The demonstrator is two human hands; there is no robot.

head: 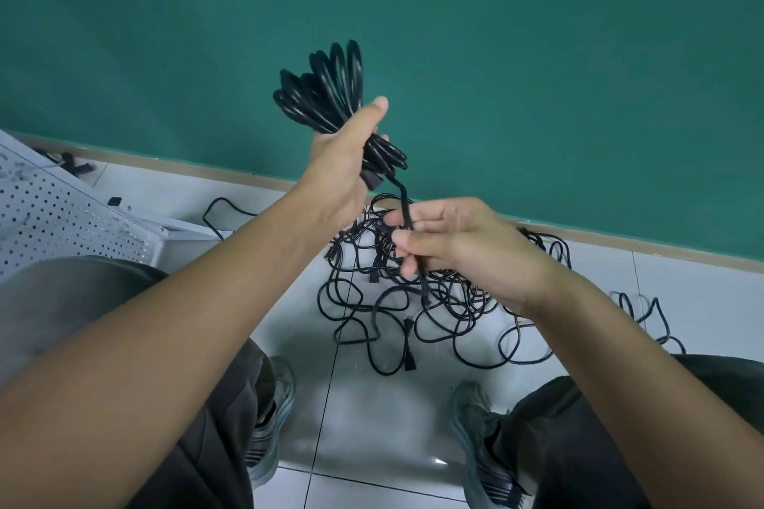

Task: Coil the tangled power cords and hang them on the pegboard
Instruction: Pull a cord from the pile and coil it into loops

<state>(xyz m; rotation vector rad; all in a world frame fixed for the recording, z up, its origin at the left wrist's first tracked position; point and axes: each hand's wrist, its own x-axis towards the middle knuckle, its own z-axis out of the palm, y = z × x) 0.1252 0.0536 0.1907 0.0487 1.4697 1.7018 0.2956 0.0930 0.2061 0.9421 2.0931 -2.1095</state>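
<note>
Head view, seated person above a tiled floor [372,417]. The left hand [343,161] holds a coiled power cord [326,91], a glossy black bundle of several stacked loops that fans out above the fist and shows again as shorter loops below it; the grip is clamped around the middle of the bundle, thumb pointing up along it. A free tail of the same cord [403,198] leaves the bundle's lower end and drops to the right hand [450,244], just below and right of the coil, whose thumb and fingers pinch the tail so that it passes through them and hangs on beneath. Under the coil, on the floor, lies the tangled pile of power cords [434,302]: thin black leads in overlapping loops, with several black plugs showing among them. Left of the pile stands a white pegboard [53,215], perforated with rows of small holes. Behind the coil rises a green wall [537,54].
</note>
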